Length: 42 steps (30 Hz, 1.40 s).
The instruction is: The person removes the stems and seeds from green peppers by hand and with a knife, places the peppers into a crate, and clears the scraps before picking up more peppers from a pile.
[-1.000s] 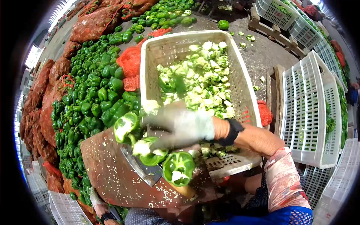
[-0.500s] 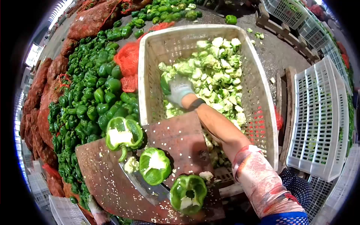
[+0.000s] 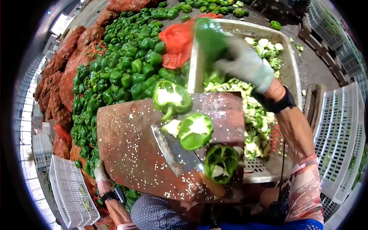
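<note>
My right hand (image 3: 247,65), in a pale glove, grips a motion-blurred green pepper (image 3: 211,40) over the left side of the crate (image 3: 293,57). Pale pepper cores (image 3: 255,111) lie in that crate. Down at the left edge of the reddish board (image 3: 126,142) is my gloved left hand (image 3: 101,176), its fingers too unclear to read. On the board rest an opened pepper with a stem (image 3: 178,101), a cut pepper (image 3: 197,140) and a hollow pepper piece (image 3: 221,170). A wide knife blade (image 3: 168,151) lies partly under them, its wooden handle (image 3: 212,187) towards me.
A large heap of green peppers (image 3: 115,76) spreads left of the crate, beside a red net (image 3: 176,44). Full reddish sacks (image 3: 63,61) line the far left. White crates stand at right (image 3: 337,134) and lower left (image 3: 73,191).
My right hand has risen from inside the crate and moved towards its far left with a green pepper. The view has shifted, so more of my left hand and forearm shows.
</note>
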Motion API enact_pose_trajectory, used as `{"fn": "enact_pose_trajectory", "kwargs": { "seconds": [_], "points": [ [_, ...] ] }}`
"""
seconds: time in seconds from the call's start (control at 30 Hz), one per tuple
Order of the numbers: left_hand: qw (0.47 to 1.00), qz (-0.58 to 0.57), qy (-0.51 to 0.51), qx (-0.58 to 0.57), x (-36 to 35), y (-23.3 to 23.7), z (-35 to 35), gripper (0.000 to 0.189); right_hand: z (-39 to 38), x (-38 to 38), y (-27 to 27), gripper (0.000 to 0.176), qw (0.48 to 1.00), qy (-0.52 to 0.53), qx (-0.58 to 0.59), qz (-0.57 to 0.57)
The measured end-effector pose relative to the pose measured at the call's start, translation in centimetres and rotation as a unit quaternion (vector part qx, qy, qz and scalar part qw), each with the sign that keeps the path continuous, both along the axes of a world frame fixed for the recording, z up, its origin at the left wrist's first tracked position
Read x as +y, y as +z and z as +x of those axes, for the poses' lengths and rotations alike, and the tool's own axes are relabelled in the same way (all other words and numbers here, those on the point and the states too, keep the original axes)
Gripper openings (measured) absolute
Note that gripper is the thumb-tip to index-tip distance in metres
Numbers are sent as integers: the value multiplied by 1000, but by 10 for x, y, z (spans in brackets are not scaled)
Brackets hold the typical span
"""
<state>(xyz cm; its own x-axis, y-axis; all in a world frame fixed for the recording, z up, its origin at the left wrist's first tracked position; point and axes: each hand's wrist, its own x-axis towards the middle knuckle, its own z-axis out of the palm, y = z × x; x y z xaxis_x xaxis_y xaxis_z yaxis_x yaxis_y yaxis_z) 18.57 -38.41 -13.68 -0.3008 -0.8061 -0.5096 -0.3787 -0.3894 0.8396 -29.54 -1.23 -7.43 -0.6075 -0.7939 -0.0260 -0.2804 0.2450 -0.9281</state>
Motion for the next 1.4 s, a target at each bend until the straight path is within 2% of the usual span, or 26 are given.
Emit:
{"fn": "enact_pose_trajectory", "kwargs": {
  "seconds": [0.03, 0.07, 0.13, 0.2, 0.23, 0.27, 0.37, 0.43, 0.5, 0.53, 0.57, 0.6, 0.63, 0.67, 0.7, 0.73, 0.77, 0.8, 0.83, 0.9, 0.97, 1.1, 1.17, 1.23, 1.27, 1.4],
  "points": [
    [1000, -10, 5, -14, 3, 5, 0, 43, 24, -13, 29, 38, 982, 82, 170, 16],
    [999, -18, 6, -26, 7, 12, -2, 43, 47, -26, 57, 38, 930, 135, 341, 10],
    [1000, 2, -11, 16, 13, 20, -10, 43, 99, -65, 83, 32, 874, 229, 409, 127],
    [999, 13, -18, 50, 8, 17, 1, 43, 144, -87, 79, 29, 836, 268, 478, 15],
    [995, 30, -38, 85, -3, 6, 7, 43, 165, -95, 88, 28, 832, 299, 462, 77],
    [993, 34, -50, 99, -11, -3, 17, 42, 194, -122, 45, 29, 813, 216, 540, -39],
    [997, 13, -28, 69, -29, -15, 34, 42, 214, -136, 46, 38, 811, 342, 457, 126],
    [998, 15, -21, 61, -43, -30, 48, 42, 217, -127, 37, 39, 798, 317, 500, 109],
    [994, 38, -41, 89, -55, -45, 57, 43, 209, -111, 28, 36, 839, 243, 487, 1],
    [994, 42, -40, 93, -57, -49, 58, 43, 196, -101, 43, 35, 874, 258, 412, 7],
    [993, 45, -39, 97, -59, -52, 57, 44, 177, -80, 85, 41, 877, 303, 352, 125],
    [993, 48, -37, 101, -59, -54, 56, 44, 157, -55, 99, 38, 915, 259, 282, 125],
    [993, 46, -54, 96, -59, -54, 57, 44, 138, -32, 86, 38, 926, 148, 345, 36],
    [993, 44, -72, 88, -58, -52, 57, 45, 119, -15, 69, 41, 961, 39, 273, 29],
    [993, 54, -68, 80, -52, -46, 50, 45, 103, 13, 56, 52, 972, -41, 232, 16],
    [993, 64, -64, 72, -45, -39, 43, 45, 92, 32, 44, 63, 971, -134, 176, 89],
    [994, 86, -35, 62, -21, -22, 27, 46, 84, 49, 17, 67, 970, -167, 143, 108],
    [993, 106, -7, 50, -9, -9, 18, 46, 82, 62, 12, 69, 973, -177, -8, 148],
    [995, 89, -26, 30, -19, -14, 23, 47, 73, 67, -30, 67, 972, -174, -96, 128],
    [996, 58, -65, -9, -45, -34, 40, 47, 87, 64, -81, 67, 987, -153, -46, 34],
    [994, 100, -36, -16, -36, -27, 32, 46, 115, 50, -82, 57, 968, -246, -32, -33],
    [993, 94, -49, -52, -39, -36, 32, 46, 133, 35, -86, 47, 944, -287, -92, -136],
    [996, 65, -27, -49, -25, -32, 24, 47, 138, 25, -91, 44, 932, -324, -53, -154],
    [994, 101, -23, -44, -36, -36, 30, 46, 138, 25, -87, 45, 933, -307, -124, -141],
    [994, 97, -17, -52, -32, -32, 26, 46, 142, 19, -98, 45, 933, -323, -63, -143],
    [995, 66, -13, -79, -20, -18, 7, 47, 136, 24, -89, 42, 941, -303, -107, -110]
  ]
}}
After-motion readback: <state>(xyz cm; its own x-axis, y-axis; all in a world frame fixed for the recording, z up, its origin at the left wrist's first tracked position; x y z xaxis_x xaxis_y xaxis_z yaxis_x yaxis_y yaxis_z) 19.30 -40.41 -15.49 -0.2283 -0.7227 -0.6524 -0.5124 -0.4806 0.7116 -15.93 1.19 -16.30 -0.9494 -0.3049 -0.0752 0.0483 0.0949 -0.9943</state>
